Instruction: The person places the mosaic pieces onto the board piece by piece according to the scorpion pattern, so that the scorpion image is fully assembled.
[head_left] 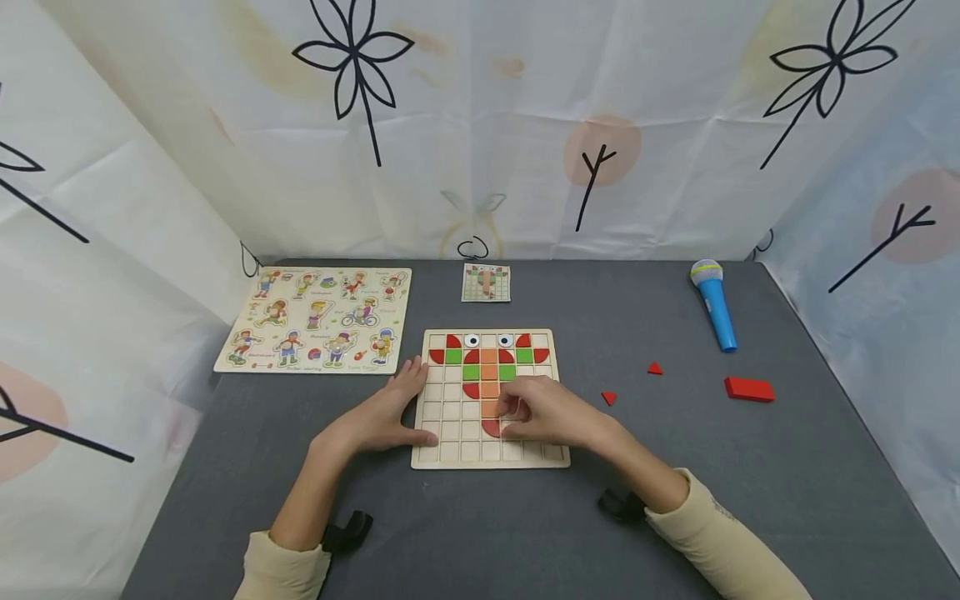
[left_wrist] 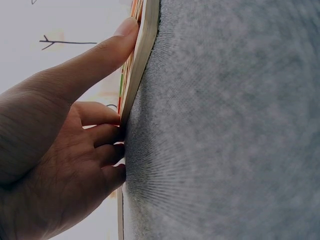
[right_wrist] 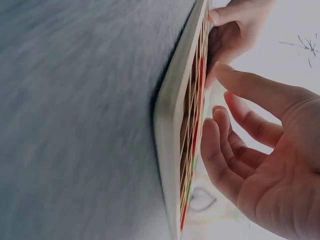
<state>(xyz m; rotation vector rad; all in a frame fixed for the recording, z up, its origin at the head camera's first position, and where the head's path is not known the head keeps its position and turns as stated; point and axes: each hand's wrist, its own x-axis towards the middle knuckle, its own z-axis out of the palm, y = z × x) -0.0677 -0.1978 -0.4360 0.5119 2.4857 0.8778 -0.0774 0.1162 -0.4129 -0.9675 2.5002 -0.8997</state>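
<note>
A wooden grid board (head_left: 450,454) lies on the table, with red, green and orange pieces and two eye pieces set in its squares. My left hand (head_left: 382,412) rests at the board's left edge. Its thumb lies on the board, as the left wrist view also shows, and its fingertips touch the side. Over the lower right part of the board is my right hand (head_left: 551,410), beside an orange square (head_left: 489,408) and a rounded red piece (head_left: 491,428). In the right wrist view its fingers (right_wrist: 212,145) are bent loosely, thumb apart, with nothing visible between them.
A small pattern card (head_left: 486,283) lies behind the board. At the back left is a picture board (head_left: 300,333) with children on it. To the right lie two red triangles (head_left: 609,398), a red block (head_left: 749,389) and a blue toy microphone (head_left: 717,312).
</note>
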